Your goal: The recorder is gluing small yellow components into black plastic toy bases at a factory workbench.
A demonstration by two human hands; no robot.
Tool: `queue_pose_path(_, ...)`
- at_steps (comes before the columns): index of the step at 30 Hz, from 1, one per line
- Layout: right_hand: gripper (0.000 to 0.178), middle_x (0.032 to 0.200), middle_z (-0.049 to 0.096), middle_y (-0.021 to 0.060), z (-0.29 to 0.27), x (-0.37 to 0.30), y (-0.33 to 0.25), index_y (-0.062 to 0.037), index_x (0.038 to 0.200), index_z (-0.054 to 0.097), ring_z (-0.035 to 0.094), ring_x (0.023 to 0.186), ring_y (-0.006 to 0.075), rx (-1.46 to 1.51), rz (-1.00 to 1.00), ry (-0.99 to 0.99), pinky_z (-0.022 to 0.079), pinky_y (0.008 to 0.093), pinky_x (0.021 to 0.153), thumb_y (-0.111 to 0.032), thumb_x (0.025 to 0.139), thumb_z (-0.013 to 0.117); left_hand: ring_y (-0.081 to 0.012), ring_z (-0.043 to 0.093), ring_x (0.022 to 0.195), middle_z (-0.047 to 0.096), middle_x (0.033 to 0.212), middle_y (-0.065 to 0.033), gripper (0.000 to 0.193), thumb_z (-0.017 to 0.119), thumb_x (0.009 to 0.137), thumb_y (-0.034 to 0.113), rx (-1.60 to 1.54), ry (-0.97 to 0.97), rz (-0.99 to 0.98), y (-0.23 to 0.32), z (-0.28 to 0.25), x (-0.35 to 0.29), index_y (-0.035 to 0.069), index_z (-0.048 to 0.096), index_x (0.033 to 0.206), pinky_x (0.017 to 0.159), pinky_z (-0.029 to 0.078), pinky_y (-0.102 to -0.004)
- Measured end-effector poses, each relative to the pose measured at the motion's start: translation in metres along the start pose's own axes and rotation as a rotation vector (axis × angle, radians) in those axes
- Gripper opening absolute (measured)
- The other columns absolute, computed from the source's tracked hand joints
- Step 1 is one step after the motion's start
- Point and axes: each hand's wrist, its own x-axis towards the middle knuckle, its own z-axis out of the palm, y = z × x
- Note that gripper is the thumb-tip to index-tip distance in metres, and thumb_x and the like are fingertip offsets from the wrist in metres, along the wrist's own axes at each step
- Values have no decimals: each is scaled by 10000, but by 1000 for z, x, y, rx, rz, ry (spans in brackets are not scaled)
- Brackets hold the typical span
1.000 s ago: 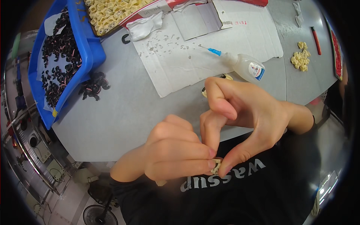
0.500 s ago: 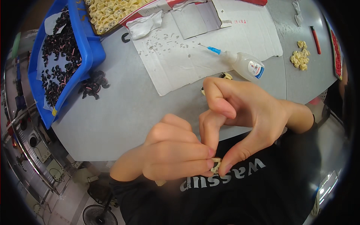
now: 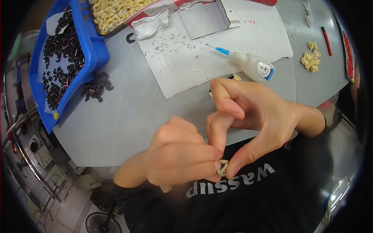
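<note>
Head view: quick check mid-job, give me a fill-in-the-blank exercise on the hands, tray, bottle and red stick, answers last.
1. The left hand and right hand hold the cream piece, with the right ____ at its right edge.
2. The tray holding black pieces is ____.
3. The bottle lies with its nozzle toward the picture's ____.
4. The red stick lies to the ____ of the bottle.

Missing words: thumb; blue; left; right.

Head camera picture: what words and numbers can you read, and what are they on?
I won't copy writing, but it's here:
Black shirt: big white letters, upside down.
Bottle: label print too small.
White cardboard: small red marks.
Red-and-white strip: dark marks, blurred.
Blue bin: yellowish marks, unclear.
</note>
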Motion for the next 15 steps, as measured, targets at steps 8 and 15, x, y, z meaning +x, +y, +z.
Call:
queue_pose_path(8,413,871,601,162,1,0,-9,-65,825,308,596,918,276,186,74,204,484,318,757,104,694,661,-145,511,700,568,854,-79,327,777,629,128,-64,247,-138,-20,12,2,46,552,851,575,393,-219)
queue_pose_path(15,293,892,602,183,-3,-1,-9,-73,800,330,586,964,315,205,30,245,479,354,813,82,761,575,-121,504,730,547,849,-89,320,722,590,23,-87,337,-208,-21,19,6,29,537,852,617,386,-209)
